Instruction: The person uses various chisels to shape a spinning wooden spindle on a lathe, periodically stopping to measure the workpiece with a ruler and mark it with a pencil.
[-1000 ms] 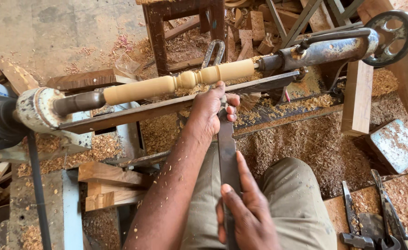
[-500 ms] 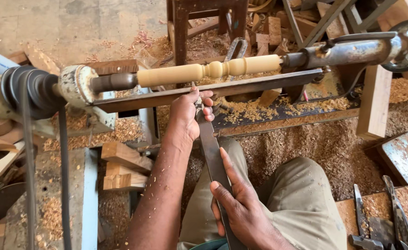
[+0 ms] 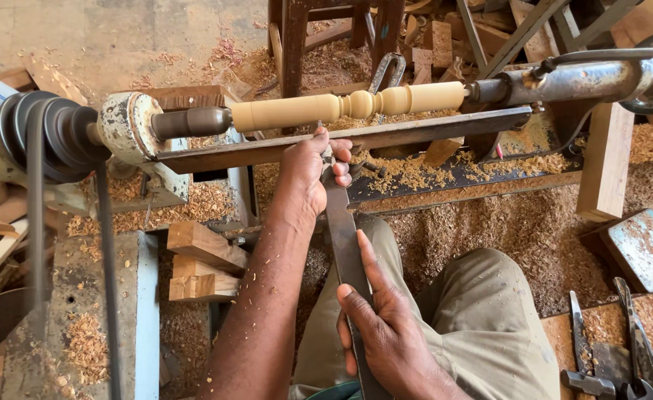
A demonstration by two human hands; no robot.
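Steadiness counts as we hold 1 long chisel (image 3: pixel 349 252) with 2 hands, left hand (image 3: pixel 308 174) pinning its tip on the tool rest (image 3: pixel 415 133) below the pale spindle (image 3: pixel 341 107), right hand (image 3: pixel 386 333) wrapping the handle end near our lap.

We see a long flat steel chisel (image 3: pixel 345 248), dark grey and dusted with sawdust, lying slanted from lower right up toward the lathe, its tip resting on the rusty metal tool rest (image 3: pixel 386 135). Just beyond the tip sits the pale wooden spindle (image 3: pixel 341 107), mounted level between the lathe centres, smooth and cylindrical at its left end, cut into beads and grooves near the middle, and plain again at its right.
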